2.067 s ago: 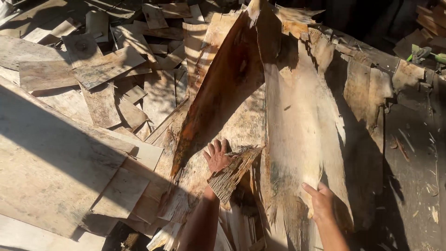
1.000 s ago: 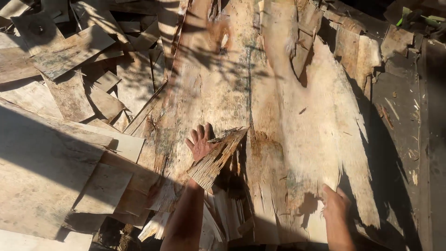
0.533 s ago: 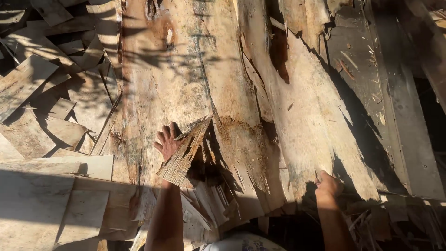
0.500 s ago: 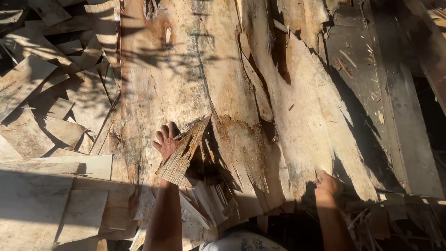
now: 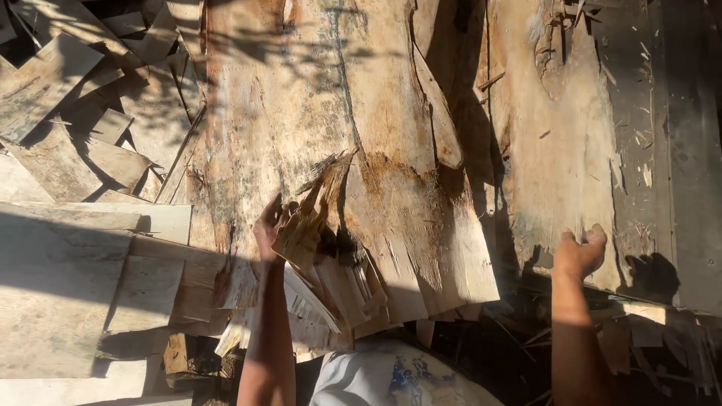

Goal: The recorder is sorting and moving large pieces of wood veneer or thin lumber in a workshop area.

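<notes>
both grips pinch the splintered plywood sheet (image 5: 353, 120): left hand (image 5: 269, 225), right hand (image 5: 579, 252) (scrap boards (image 5: 68, 90) littered around).

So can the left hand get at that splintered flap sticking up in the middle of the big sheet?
Probably yes. The left hand already lies against the splintered flap of the big wooden sheet, with nothing between them.

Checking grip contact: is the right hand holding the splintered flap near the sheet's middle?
No, the right hand grips the sheet's right lower edge; the left hand is at the splintered flap.
</notes>
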